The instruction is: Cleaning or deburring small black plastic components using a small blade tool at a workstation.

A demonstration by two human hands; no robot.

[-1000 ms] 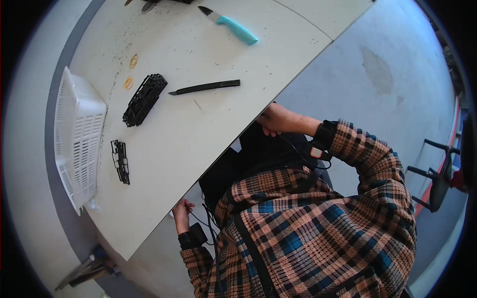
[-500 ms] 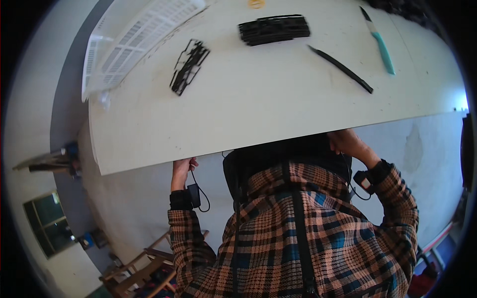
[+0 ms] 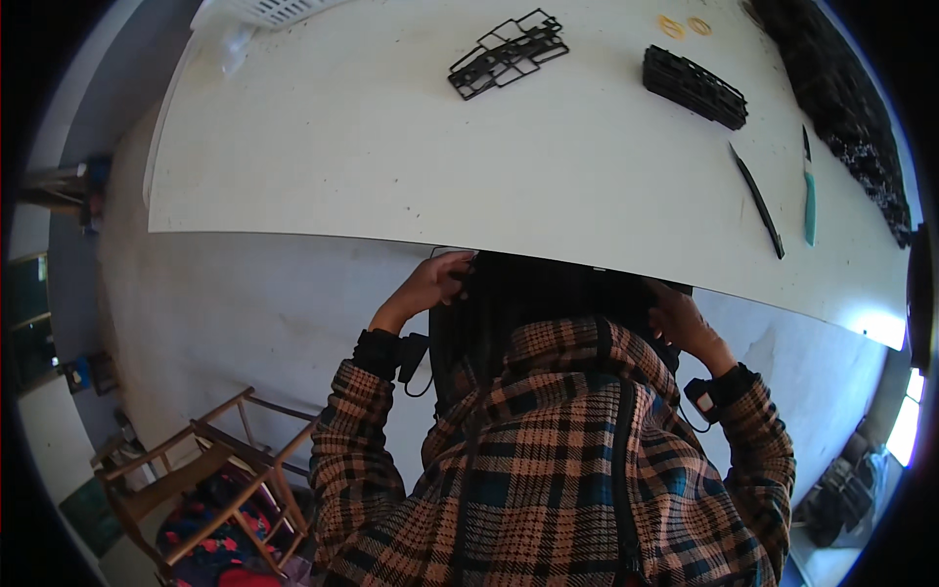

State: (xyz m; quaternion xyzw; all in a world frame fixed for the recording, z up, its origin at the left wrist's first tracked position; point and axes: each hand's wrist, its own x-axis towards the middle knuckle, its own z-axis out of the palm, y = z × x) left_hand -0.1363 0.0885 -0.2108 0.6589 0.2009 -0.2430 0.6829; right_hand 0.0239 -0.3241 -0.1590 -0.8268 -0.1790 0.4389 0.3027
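Note:
My left hand (image 3: 437,284) is at the table's near edge beside the dark cloth over my lap, its fingers curled inward. My right hand (image 3: 683,319) is lower against the same dark cloth, also with bent fingers, partly tucked below the table edge. Whatever either hand grips is hidden. On the white table (image 3: 323,166) lies a black openwork plastic frame (image 3: 509,56), and to its right a bundle of stacked black frames (image 3: 694,86). Nearer me on the right are a slim black knife (image 3: 758,203) and a knife with a teal handle (image 3: 810,207).
Two yellow rubber bands (image 3: 671,26) lie at the far right. A heap of black pieces (image 3: 846,108) lines the table's right side. A white slotted basket (image 3: 279,10) stands at the far left. A wooden chair (image 3: 210,460) with clothes on it is at lower left.
The view has swung left, so the table things appear farther right. My left hand has come in from the left toward the dark cloth; my right hand stays beside it.

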